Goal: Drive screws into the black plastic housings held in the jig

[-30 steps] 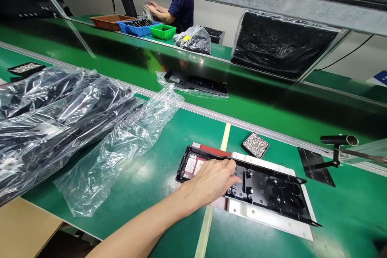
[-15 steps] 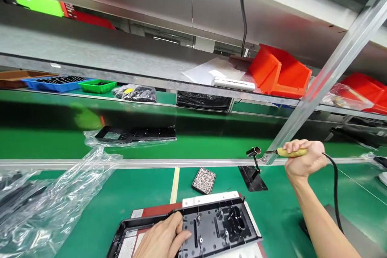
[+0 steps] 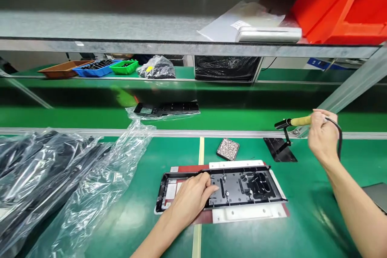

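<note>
In my right hand [image 3: 324,137] is a soldering iron [image 3: 300,121] with a yellow handle and a black cord. Its front end sits inside the black tube of an iron stand [image 3: 282,124], so the tip is hidden. My left hand [image 3: 195,193] grips a black plastic housing [image 3: 234,185] near its middle, thumb and fingers bent over an inner edge. The housing lies open side up, with small metal-centred posts and dark oval parts at its right end. Beneath it is a fixture with white blocks [image 3: 249,212] on a reddish board.
A small tray of metallic granules [image 3: 228,149] sits behind the housing. Bagged black parts [image 3: 45,169] cover the left side. Another black housing [image 3: 169,108] lies on plastic beyond the metal rail [image 3: 181,132]. Overhead, a shelf [image 3: 121,45] carries a red bin [image 3: 335,8].
My right hand has brought the soldering iron into the stand's tube, where before its tip was just outside. My left hand stays on the housing. The camera view has levelled and shifted.
</note>
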Motion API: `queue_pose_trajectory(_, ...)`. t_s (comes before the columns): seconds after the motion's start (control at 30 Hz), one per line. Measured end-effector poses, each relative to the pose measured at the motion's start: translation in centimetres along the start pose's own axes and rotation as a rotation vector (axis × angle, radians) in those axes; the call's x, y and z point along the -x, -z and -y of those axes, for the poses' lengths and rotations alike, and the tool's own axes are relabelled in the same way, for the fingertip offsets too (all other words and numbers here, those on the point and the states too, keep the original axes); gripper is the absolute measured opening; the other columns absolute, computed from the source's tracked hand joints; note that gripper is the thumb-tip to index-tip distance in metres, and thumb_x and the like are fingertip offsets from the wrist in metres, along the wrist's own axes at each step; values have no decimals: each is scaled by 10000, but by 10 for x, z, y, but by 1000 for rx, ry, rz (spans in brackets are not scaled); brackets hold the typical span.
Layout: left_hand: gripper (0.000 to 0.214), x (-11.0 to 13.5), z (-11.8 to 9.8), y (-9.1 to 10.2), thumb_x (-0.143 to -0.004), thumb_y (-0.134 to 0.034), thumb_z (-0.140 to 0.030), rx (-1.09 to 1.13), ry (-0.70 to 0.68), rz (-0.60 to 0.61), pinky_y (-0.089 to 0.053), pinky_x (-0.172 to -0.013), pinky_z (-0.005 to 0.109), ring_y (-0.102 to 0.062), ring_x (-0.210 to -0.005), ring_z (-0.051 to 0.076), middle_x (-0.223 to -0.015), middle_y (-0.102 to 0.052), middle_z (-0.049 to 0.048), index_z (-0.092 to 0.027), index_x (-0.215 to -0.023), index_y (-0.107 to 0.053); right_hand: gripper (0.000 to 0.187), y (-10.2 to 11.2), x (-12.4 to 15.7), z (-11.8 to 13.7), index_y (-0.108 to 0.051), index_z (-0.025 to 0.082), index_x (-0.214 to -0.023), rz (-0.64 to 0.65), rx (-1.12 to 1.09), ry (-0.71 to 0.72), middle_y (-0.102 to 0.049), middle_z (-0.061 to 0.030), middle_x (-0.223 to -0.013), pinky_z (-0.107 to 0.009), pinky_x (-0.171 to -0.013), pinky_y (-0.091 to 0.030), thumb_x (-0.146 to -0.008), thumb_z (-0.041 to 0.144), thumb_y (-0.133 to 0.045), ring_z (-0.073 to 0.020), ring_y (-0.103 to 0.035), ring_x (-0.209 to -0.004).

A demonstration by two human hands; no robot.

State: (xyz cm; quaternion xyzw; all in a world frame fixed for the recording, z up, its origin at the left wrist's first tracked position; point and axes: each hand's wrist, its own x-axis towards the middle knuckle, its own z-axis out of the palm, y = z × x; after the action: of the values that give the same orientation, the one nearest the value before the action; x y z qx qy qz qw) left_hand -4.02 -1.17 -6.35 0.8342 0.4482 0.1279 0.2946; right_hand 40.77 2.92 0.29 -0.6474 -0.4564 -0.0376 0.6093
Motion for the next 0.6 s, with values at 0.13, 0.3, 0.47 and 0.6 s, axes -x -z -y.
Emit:
queue_pose_trajectory(0.13, 273, 1, -6, 6, -1107, -505, -386, -20, 13, 6, -370, -671, 306, -631, -741, 194, -887, -678, -1, -222, -891, -531, 370, 16, 34, 2, -716, 160, -1098, 225, 116, 33, -696, -99, -858, -340, -547, -502, -987, 510, -668, -238, -668, -706)
queue_pose_trajectory(0.3, 299, 3, -12, 11, -1115, -489, -400, -80, -4, -15, -377, -696, 314, -649, -768, 208, -867, -688, 1, -225, -876, -524, 348, 30, 94, 34, -696, 271, -1291, 483, 181, 228, -752, -95, -1024, -343, -565, -569, -985, 435, -684, -248, -715, -754)
queue_pose_trajectory(0.47, 384, 6, -20, 33, -1124, -412, -446, -98, -40, -188, -405, -690, 302, -629, -704, 184, -801, -687, 4, -224, -835, -533, 415, 23, 123, 65, -697, 307, -1322, 960, 218, 710, -727, -89, -1302, -378, -861, -617, -992, 109, -542, -255, -703, -1130)
queue_pose_trajectory(0.6, 444, 19, -18, 60, -1105, -366, -503, -102, -26, -383, -408, -637, 285, -594, -643, 172, -733, -665, -1, -233, -800, -543, 402, 11, 122, 65, -707, 208, -1204, 1173, 290, 1060, -720, -132, -1238, -389, -881, -581, -965, 5, -455, -237, -673, -1076)
